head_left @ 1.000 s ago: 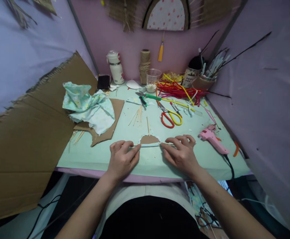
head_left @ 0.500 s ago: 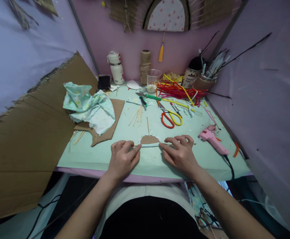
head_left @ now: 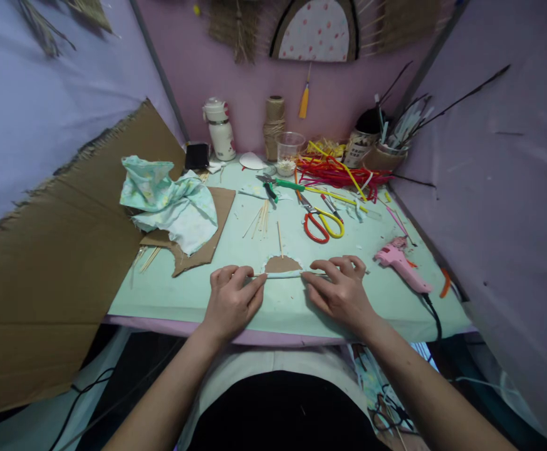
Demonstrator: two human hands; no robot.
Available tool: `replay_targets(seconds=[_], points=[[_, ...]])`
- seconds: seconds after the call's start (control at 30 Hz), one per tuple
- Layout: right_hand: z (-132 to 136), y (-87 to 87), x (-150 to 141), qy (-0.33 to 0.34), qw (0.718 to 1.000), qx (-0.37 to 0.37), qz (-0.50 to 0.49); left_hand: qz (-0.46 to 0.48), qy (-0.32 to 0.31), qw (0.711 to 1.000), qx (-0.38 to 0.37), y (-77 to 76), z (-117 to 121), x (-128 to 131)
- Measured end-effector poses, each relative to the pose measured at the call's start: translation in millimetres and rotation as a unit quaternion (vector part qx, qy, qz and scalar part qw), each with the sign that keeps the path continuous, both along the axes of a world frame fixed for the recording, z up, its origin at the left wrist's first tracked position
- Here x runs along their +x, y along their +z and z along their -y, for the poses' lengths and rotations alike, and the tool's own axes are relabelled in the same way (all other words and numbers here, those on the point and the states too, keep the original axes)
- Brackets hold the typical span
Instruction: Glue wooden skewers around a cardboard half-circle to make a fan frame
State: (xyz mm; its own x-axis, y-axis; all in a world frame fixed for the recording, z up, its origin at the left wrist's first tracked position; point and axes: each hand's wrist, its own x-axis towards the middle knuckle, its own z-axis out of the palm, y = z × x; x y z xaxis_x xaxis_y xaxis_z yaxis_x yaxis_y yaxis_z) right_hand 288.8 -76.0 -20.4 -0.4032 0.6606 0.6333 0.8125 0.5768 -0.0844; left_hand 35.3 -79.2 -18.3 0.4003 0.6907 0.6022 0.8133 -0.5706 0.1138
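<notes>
A small half-round cardboard piece edged with pale cloth lies near the front of the mint-green table. A thin stick wrapped in pale blue cloth runs along its straight lower edge. My left hand pinches the stick's left end with fingers curled. My right hand presses its fingertips on the stick's right end, fingers bent and close together. Both hands rest on the table.
Red and yellow scissors, green pliers, loose wooden sticks and a pink glue gun lie behind and right. Crumpled cloth sits on cardboard at left. A large cardboard sheet leans at left. Pipe cleaners, cups, twine and a bottle stand at the back.
</notes>
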Motion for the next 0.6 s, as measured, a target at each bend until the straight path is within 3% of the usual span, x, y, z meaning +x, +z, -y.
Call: replay_targets(seconds=[0.6], points=[[-0.4, -0.5, -0.4, 0.0, 1.0, 0.003, 0.009, -0.002, 0.0, 1.0, -0.004, -2.3, -0.6, -0.8]])
